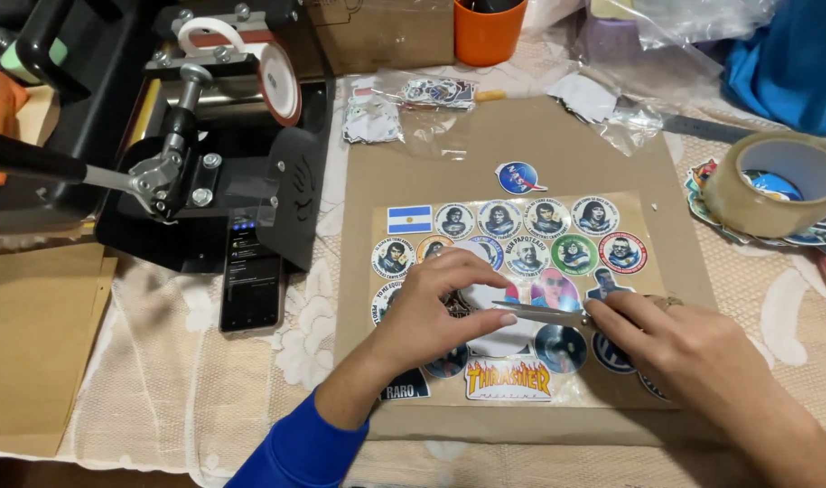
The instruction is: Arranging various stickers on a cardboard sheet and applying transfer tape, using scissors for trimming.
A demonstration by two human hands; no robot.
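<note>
Thin metal blade (544, 314) pinched by right hand (693, 352), its tip under left hand (440, 307) fingertips pressing the sticker sheet (521, 289) on brown cardboard (521, 154). Fingertip could be nicked, stickers scratched by slip.

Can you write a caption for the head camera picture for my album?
Two hands, left hand and right hand, hold a thin metal blade over a sticker sheet on brown cardboard.

- Brown card sheet (449, 154): one.
- Packing tape roll (774, 185): one.
- Orange cup (488, 34): one.
- Phone (251, 271): one.
- Flag sticker (409, 219): one.
- Hands: two.
</note>
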